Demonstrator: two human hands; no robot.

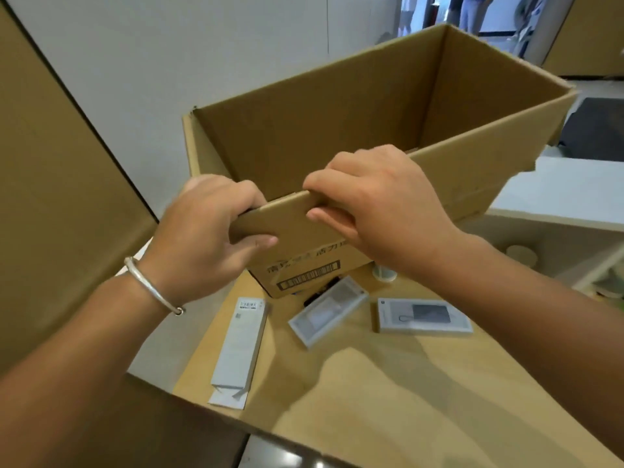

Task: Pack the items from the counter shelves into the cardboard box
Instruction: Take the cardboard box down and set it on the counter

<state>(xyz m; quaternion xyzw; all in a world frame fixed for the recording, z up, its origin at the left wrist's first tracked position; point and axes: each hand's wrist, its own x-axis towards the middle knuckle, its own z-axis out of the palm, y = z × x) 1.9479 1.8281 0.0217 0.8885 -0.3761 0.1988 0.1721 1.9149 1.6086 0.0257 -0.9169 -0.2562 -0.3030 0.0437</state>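
Observation:
An open brown cardboard box point(337, 130) is held up, tilted, above a wooden counter top. My left hand point(206, 238) and my right hand point(381, 204) both grip its near flap, side by side, fingers curled over the edge. The inside of the box looks empty as far as it shows. Below the box lie three packaged items: a long white carton point(239, 342) with one end open, a grey flat pack point(327, 309), and a grey pack with a dark picture point(423, 315).
A wooden counter top point(388, 383) carries the items. A white shelf unit point(567, 197) stands at right with round pale objects point(521, 256) on a lower shelf. A brown panel point(50, 197) fills the left. People stand in a doorway point(472, 11) at the back.

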